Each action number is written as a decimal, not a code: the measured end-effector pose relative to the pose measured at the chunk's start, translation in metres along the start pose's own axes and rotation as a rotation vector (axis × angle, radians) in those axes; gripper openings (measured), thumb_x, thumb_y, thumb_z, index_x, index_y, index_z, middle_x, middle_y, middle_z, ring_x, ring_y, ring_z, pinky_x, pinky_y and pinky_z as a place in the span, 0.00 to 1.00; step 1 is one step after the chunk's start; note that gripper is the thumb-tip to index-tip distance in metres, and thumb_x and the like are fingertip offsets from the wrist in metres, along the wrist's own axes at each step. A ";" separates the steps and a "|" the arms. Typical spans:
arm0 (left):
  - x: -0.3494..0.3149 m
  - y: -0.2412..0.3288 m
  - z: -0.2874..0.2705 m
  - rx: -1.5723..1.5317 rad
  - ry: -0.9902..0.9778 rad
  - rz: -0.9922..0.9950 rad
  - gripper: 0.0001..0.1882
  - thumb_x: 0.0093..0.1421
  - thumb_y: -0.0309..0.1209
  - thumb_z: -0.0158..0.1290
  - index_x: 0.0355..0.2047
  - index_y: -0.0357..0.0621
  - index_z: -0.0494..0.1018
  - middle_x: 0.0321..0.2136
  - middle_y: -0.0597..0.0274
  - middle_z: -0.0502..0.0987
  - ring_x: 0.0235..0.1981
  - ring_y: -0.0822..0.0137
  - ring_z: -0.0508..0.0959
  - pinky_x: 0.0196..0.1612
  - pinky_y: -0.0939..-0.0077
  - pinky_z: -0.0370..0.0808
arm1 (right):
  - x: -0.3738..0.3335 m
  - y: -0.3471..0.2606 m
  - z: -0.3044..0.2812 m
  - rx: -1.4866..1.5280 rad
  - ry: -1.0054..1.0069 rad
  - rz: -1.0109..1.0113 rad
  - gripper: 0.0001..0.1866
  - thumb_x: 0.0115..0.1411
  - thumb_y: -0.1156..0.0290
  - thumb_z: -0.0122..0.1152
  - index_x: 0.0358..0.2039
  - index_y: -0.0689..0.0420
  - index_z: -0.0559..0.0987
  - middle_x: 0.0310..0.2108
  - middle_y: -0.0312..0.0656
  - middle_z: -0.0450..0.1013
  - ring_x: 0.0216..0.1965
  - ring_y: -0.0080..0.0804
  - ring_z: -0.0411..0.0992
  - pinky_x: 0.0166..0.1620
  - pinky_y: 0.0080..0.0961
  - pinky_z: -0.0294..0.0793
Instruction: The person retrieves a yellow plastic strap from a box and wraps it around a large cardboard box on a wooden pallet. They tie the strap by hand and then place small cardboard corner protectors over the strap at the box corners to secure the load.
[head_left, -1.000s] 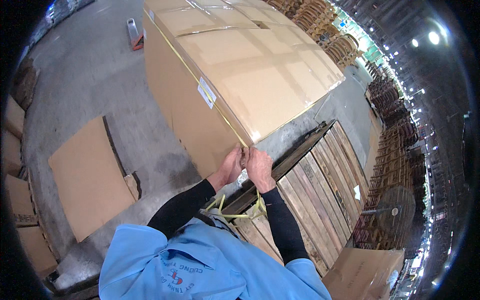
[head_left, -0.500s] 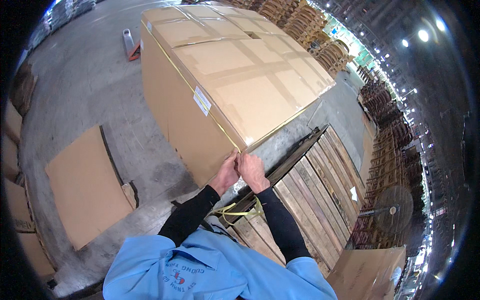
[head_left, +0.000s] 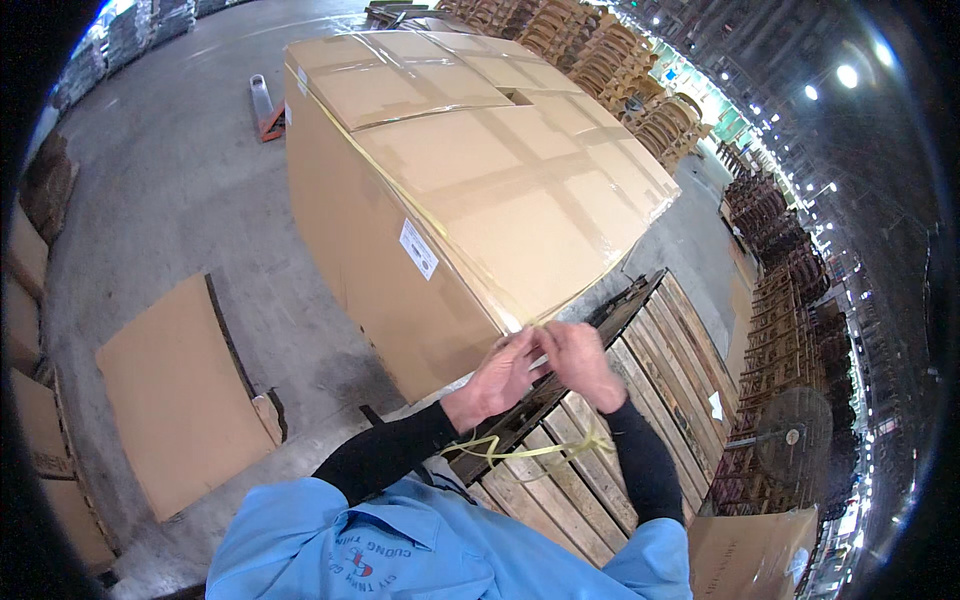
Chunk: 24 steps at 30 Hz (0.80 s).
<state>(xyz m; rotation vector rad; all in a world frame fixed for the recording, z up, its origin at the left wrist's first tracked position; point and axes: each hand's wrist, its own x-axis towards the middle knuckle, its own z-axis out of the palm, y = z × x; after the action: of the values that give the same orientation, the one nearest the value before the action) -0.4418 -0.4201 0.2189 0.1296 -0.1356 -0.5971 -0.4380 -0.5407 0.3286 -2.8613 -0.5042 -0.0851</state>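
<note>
Both hands meet at the near bottom corner of the big carton (head_left: 470, 190). L hand (head_left: 500, 378) and R hand (head_left: 578, 362) pinch the yellow strap (head_left: 520, 452), probably; its slack loops over the wood pallet (head_left: 640, 400). Concrete floor (head_left: 180, 190) lies open to the left.

A large brown cardboard carton (head_left: 480, 200) fills the upper middle of the frame, its long top face running from the upper left toward the centre right, with glossy clear tape along its seams and a small white label on the side wall facing lower left. Its near lower corner sits just above the centre of the frame. A thin yellow strap (head_left: 400, 195) runs along the top edge of that side wall down to this corner, where it is pinched between the fingers. Below the corner, the loose end of the strap hangs slack and loops across the lower middle of the frame.
</note>
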 end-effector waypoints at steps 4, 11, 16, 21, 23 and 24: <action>0.038 0.028 0.036 0.087 -0.052 -0.021 0.07 0.67 0.40 0.54 0.35 0.54 0.74 0.41 0.67 0.77 0.47 0.70 0.74 0.51 0.67 0.70 | 0.020 -0.001 -0.049 -0.049 0.004 0.000 0.16 0.66 0.63 0.54 0.26 0.62 0.77 0.21 0.57 0.73 0.25 0.58 0.75 0.30 0.49 0.74; 0.156 0.060 0.053 0.020 -0.082 0.072 0.11 0.66 0.30 0.55 0.25 0.59 0.69 0.40 0.66 0.79 0.33 0.75 0.76 0.38 0.76 0.74 | 0.071 0.060 -0.102 -0.003 0.071 -0.088 0.15 0.64 0.67 0.57 0.25 0.65 0.73 0.18 0.59 0.65 0.21 0.59 0.68 0.25 0.43 0.65; 0.229 0.083 0.047 0.085 0.120 0.194 0.16 0.65 0.23 0.55 0.22 0.54 0.64 0.41 0.61 0.78 0.28 0.74 0.75 0.29 0.80 0.73 | 0.109 0.149 -0.092 -0.060 0.068 -0.201 0.12 0.67 0.65 0.52 0.43 0.59 0.76 0.23 0.54 0.74 0.28 0.55 0.75 0.31 0.48 0.72; 0.280 0.087 0.051 0.219 0.234 0.254 0.14 0.65 0.23 0.53 0.25 0.52 0.63 0.40 0.62 0.79 0.28 0.74 0.75 0.31 0.78 0.74 | 0.139 0.228 -0.069 -0.129 0.154 -0.314 0.15 0.67 0.66 0.52 0.50 0.60 0.73 0.26 0.54 0.76 0.29 0.54 0.76 0.32 0.48 0.74; 0.292 0.088 0.049 0.268 0.279 0.297 0.10 0.66 0.24 0.52 0.28 0.50 0.65 0.40 0.63 0.79 0.28 0.75 0.74 0.32 0.78 0.75 | 0.150 0.251 -0.066 -0.123 0.166 -0.325 0.15 0.67 0.66 0.52 0.50 0.60 0.73 0.26 0.54 0.76 0.29 0.55 0.76 0.32 0.48 0.74; 0.296 0.090 0.046 0.297 0.306 0.314 0.08 0.67 0.25 0.51 0.30 0.49 0.66 0.39 0.63 0.78 0.28 0.75 0.74 0.32 0.78 0.75 | 0.155 0.260 -0.066 -0.111 0.124 -0.312 0.15 0.66 0.67 0.52 0.50 0.60 0.73 0.26 0.54 0.76 0.29 0.55 0.76 0.32 0.48 0.74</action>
<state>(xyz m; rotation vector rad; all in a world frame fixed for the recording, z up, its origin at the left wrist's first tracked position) -0.1573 -0.5184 0.3047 0.4757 0.0536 -0.2357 -0.2042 -0.7424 0.3512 -2.8328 -0.9418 -0.3519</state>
